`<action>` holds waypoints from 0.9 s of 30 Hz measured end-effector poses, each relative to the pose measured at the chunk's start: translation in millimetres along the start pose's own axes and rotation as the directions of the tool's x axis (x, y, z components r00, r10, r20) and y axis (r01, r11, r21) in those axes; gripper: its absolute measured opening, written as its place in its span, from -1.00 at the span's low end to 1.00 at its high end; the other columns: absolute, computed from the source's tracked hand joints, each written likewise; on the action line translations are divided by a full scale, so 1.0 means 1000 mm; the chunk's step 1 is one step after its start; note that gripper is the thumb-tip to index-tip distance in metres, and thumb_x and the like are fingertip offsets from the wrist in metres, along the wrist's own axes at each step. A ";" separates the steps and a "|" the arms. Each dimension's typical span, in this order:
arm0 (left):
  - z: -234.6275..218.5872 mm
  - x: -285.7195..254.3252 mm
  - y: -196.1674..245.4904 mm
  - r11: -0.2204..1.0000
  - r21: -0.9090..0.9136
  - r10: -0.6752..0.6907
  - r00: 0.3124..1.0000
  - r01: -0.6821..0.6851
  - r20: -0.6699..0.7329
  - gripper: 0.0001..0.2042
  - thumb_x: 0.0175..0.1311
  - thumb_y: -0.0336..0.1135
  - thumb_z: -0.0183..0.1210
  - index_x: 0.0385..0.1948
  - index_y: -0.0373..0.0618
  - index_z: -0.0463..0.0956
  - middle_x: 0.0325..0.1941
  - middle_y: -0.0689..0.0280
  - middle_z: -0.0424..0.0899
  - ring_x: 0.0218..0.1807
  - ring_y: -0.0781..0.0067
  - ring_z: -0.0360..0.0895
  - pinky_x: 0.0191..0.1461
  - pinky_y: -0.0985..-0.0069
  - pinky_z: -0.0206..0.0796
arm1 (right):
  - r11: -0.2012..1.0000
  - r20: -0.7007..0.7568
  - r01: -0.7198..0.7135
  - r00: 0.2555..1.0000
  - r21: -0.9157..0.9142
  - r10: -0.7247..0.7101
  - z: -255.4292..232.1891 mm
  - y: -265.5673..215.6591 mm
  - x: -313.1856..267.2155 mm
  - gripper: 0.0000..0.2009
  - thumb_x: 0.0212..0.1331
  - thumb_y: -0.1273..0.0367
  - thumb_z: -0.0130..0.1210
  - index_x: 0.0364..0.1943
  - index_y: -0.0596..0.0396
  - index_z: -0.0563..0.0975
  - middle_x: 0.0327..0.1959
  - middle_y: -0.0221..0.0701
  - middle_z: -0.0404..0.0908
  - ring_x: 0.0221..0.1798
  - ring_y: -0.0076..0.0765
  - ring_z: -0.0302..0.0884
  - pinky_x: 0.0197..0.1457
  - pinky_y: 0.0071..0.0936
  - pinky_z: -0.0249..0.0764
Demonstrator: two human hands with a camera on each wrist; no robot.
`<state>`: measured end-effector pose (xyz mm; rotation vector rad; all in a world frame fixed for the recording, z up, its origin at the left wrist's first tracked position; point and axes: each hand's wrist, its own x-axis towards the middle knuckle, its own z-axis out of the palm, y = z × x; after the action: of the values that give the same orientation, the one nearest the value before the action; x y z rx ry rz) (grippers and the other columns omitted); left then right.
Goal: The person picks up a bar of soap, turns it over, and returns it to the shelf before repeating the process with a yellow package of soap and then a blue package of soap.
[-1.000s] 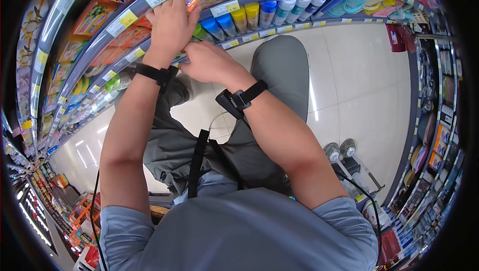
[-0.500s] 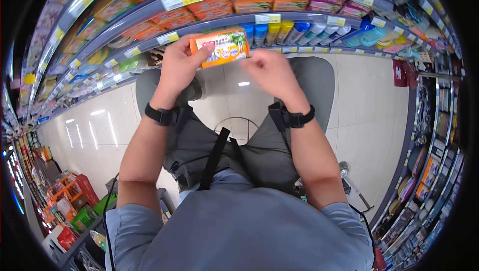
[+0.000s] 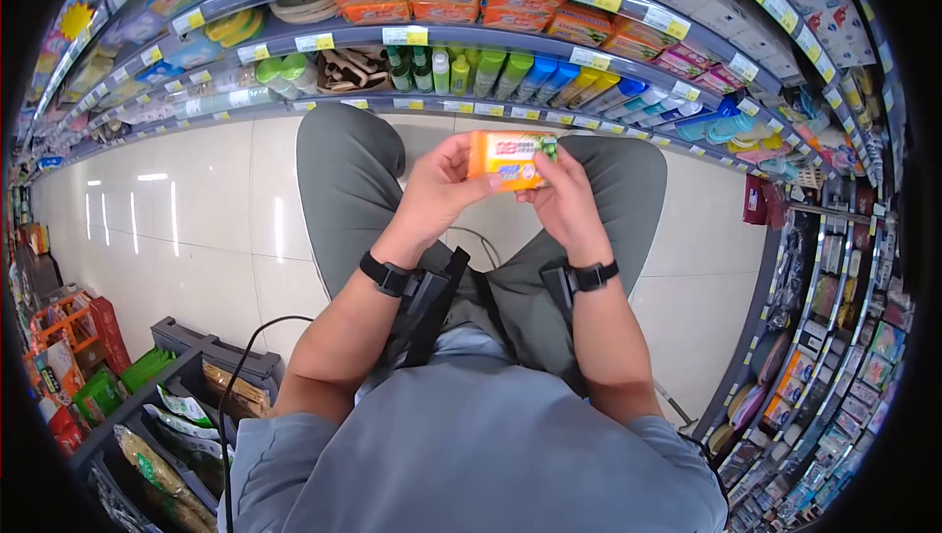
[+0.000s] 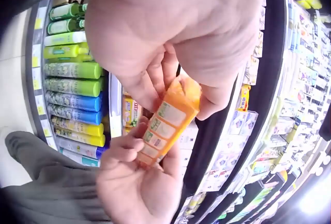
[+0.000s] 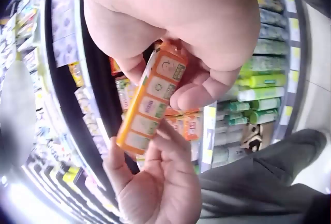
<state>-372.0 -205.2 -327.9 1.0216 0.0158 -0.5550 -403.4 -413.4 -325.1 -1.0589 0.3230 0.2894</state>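
Observation:
An orange wrapped laundry soap bar [image 3: 505, 162] is held between both hands over the lap, its printed front facing up in the head view. My left hand [image 3: 432, 189] grips the left end, thumb across the front. At the other end my right hand [image 3: 569, 207] pinches it, thumb on the corner near the green print. In the left wrist view a narrow side of the soap bar [image 4: 164, 127] shows a row of pale printed boxes. The right wrist view also shows boxes along the soap bar's side [image 5: 150, 105].
Ahead runs a curved shelf with orange soap packs [image 3: 442, 1] above and green bottles [image 3: 496, 72] below. Price tags line the shelf edge [image 3: 324, 42]. Bent knees [image 3: 348, 155] frame the hands. Behind on the left stands a grey rack [image 3: 196, 346] with bagged goods; more shelving [image 3: 785, 376] curves along the right.
The left hand, earlier up at the shelf, has brought the soap bar down toward the lap. The right hand, near its right end half a second ago, now holds that end. The view has turned.

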 end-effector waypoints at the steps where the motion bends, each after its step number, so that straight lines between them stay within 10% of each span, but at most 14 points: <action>1: -0.001 -0.004 -0.003 0.999 0.003 0.036 0.999 -0.037 0.025 -0.42 0.29 -0.51 0.42 0.34 -0.30 0.40 0.23 0.15 0.65 0.20 0.40 0.63 0.28 0.42 0.52 | 0.967 0.021 -0.089 0.996 0.238 0.087 -0.009 0.014 0.005 -0.69 0.52 0.23 0.11 0.15 0.13 0.54 -0.07 -0.39 0.69 -0.17 -0.49 0.61 -0.13 -0.43 0.56; 15: -0.038 -0.002 -0.023 0.982 0.004 0.189 0.975 -0.191 0.115 -0.49 0.31 -0.60 0.36 0.30 -0.31 0.46 0.26 0.05 0.65 0.18 0.36 0.67 0.22 0.43 0.58 | 0.974 -0.019 -0.227 0.974 -0.024 0.226 -0.003 0.049 0.044 -0.61 0.52 0.06 -0.12 0.11 0.00 0.55 -0.07 -0.49 0.67 -0.13 -0.49 0.55 -0.09 -0.45 0.41; 27: -0.038 0.013 -0.041 0.990 0.075 0.122 0.992 -0.123 0.012 -0.70 0.32 -0.55 0.38 0.02 -0.24 0.51 -0.09 0.25 0.72 -0.07 0.54 0.72 0.03 0.56 0.60 | 0.979 0.030 -0.182 0.982 -0.089 0.186 -0.016 0.076 0.046 -0.61 0.57 -0.01 -0.12 0.15 -0.10 0.53 -0.09 -0.42 0.67 -0.20 -0.32 0.62 -0.11 -0.33 0.52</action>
<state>-369.6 -196.0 -384.9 1.0864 -0.0744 -0.4499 -392.6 -388.9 -411.3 -1.1085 0.3778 0.4925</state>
